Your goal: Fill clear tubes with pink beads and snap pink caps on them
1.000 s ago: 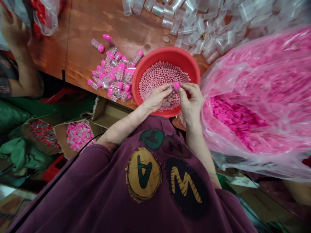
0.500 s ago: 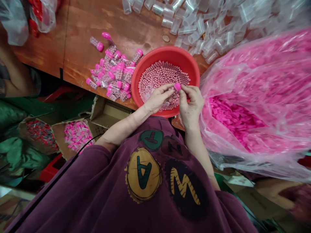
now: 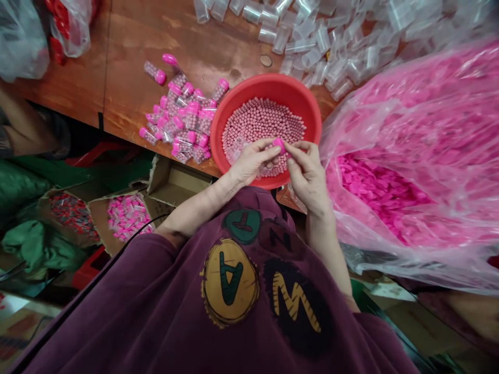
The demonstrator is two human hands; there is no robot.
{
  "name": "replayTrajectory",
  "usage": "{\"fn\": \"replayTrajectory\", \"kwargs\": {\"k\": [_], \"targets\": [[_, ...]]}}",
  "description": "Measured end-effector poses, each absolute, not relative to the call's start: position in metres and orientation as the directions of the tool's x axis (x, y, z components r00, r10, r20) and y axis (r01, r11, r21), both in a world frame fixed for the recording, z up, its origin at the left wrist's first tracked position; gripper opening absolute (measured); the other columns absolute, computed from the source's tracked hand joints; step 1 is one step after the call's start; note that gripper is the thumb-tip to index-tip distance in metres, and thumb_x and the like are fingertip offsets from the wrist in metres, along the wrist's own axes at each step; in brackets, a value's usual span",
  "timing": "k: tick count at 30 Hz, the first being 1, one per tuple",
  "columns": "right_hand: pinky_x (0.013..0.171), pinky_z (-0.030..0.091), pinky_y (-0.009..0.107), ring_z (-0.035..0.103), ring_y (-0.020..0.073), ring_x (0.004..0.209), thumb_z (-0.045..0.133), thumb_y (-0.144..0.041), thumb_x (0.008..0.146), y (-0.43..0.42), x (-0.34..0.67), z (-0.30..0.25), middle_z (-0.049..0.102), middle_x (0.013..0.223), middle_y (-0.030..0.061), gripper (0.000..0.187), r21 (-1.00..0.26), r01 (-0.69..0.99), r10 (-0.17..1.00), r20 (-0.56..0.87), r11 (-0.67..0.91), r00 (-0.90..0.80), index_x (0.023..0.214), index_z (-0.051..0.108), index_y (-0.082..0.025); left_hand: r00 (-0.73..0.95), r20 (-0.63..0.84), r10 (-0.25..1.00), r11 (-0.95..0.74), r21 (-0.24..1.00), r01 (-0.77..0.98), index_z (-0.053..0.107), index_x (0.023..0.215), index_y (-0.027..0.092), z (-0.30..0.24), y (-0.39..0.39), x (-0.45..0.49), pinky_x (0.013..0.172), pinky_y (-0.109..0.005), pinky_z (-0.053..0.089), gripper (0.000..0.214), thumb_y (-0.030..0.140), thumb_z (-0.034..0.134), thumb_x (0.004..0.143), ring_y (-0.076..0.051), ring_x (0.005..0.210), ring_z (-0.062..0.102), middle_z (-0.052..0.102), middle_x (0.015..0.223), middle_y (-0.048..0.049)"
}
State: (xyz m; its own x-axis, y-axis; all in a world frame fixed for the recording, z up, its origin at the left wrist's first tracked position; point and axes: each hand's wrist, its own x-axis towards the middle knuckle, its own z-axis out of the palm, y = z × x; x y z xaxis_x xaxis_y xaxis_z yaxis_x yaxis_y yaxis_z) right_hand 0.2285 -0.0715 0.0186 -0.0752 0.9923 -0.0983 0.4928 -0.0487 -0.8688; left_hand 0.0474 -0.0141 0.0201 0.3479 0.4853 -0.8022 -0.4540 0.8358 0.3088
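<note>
Two hands close together: left hand (image 3: 251,162) and right hand (image 3: 307,176) pinch a pink cap (image 3: 278,145) over a red basin (image 3: 265,83) of pink beads (image 3: 261,124).

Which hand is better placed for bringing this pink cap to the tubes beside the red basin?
Left, probably: the left hand touches the pink cap and lies nearer the capped tubes; the right hand is farther.

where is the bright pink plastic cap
The bright pink plastic cap sits between the left hand and right hand in the head view, over the round red plastic basin of small pink beads.
</note>
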Motion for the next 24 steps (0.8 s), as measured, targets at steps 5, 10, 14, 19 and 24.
{"fn": "replayTrajectory", "kwargs": {"k": [5,10,14,19,24], "targets": [[0.1,0.075,0.054,0.08,0.027,0.107,0.083,-0.07,0.107,-0.078,0.222,-0.02,0.078,0.131,0.0094,0.065,-0.935,0.217,0.931,-0.209,-0.28,0.3,0.161,0.067,-0.037,0.338,-0.781,0.524,0.83,0.381,-0.407,0.084,0.104,0.021,0.007,-0.016,0.043,0.068,-0.019,0.053,0.014,0.024,0.097,0.1,-0.008,0.074,0.068,0.073,0.083,0.0037],[0.11,0.073,0.06,0.081,0.0319,0.119,0.062,-0.067,0.119,-0.071,0.214,-0.007,0.081,0.134,0.0131,0.048,-0.834,0.456,0.949,-0.249,-0.31,0.19,0.145,0.077,-0.03,0.294,-0.759,0.58,0.8,0.464,-0.381,0.087,0.104,0.021,0.001,-0.02,0.043,0.07,-0.018,0.055,0.02,0.021,0.103,0.092,-0.008,0.077,0.067,0.074,0.086,0.0034],[0.124,0.064,0.069,0.074,0.0404,0.144,0.067,-0.056,0.113,-0.068,0.209,0.015,0.075,0.154,0.02,0.059,-0.63,0.77,0.972,-0.227,-0.105,-0.054,0.163,0.069,-0.024,0.261,-0.789,0.557,0.811,0.448,-0.375,0.086,0.104,0.02,0.003,-0.022,0.045,0.075,-0.021,0.057,0.014,0.023,0.099,0.099,-0.01,0.078,0.068,0.074,0.085,0.0024],[0.12,0.062,0.073,0.071,0.046,0.14,0.067,-0.052,0.11,-0.066,0.199,0.005,0.073,0.151,0.0298,0.073,-0.396,0.918,0.962,-0.253,-0.003,-0.106,0.166,0.059,-0.007,0.218,-0.814,0.539,0.802,0.417,-0.427,0.085,0.102,0.019,0.014,-0.022,0.052,0.09,-0.028,0.06,0.007,0.013,0.089,0.105,-0.012,0.082,0.068,0.077,0.09,0.0012],[0.123,0.06,0.077,0.07,0.0467,0.136,0.069,-0.05,0.11,-0.063,0.199,-0.011,0.073,0.141,0.027,0.065,-0.453,0.891,0.961,-0.258,-0.029,-0.1,0.16,0.063,-0.008,0.174,-0.851,0.495,0.822,0.394,-0.412,0.083,0.102,0.018,0.021,-0.021,0.057,0.089,-0.026,0.059,0.01,0.01,0.087,0.106,-0.011,0.081,0.068,0.076,0.088,0.0024]]}}
